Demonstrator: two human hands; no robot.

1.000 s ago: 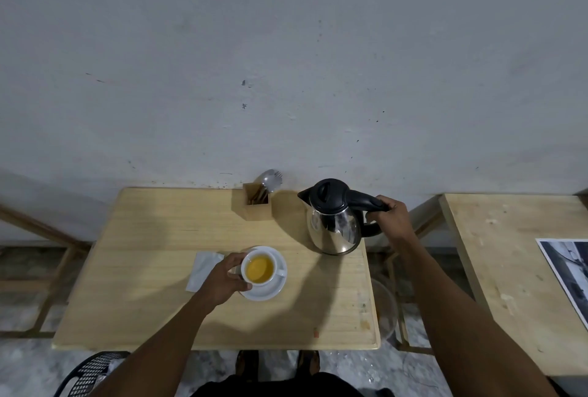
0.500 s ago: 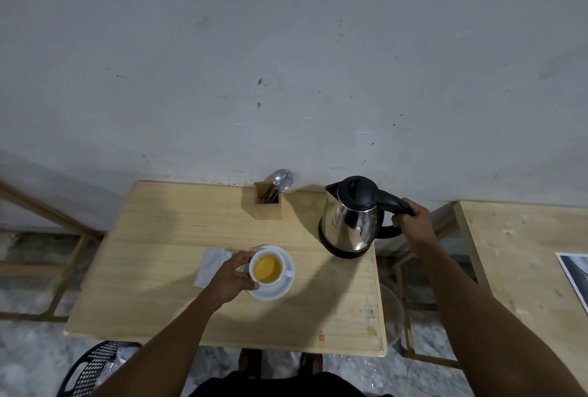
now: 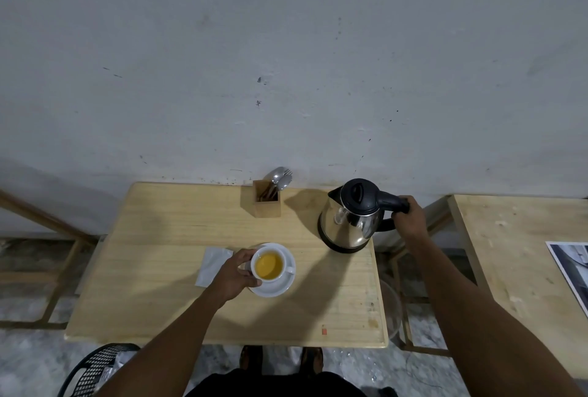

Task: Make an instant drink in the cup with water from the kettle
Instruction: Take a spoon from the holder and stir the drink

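A white cup [image 3: 270, 264] filled with yellow-orange liquid stands on a white saucer [image 3: 280, 285] near the middle of the wooden table [image 3: 159, 269]. My left hand [image 3: 234, 274] wraps around the cup's left side. A steel kettle [image 3: 353, 218] with a black lid and handle stands upright at the table's back right. My right hand [image 3: 409, 217] grips its handle from the right. A white sachet [image 3: 211, 264] lies flat just left of my left hand.
A wooden holder [image 3: 266, 202] with spoons and a fork stands at the back edge by the wall. A second wooden table [image 3: 509, 269] with a printed sheet [image 3: 572, 269] is at the right. A black mesh basket [image 3: 95, 368] sits on the floor, lower left.
The kettle has gone from slightly lifted to resting upright on the table's back right, still in my right hand. My left hand stays on the cup.
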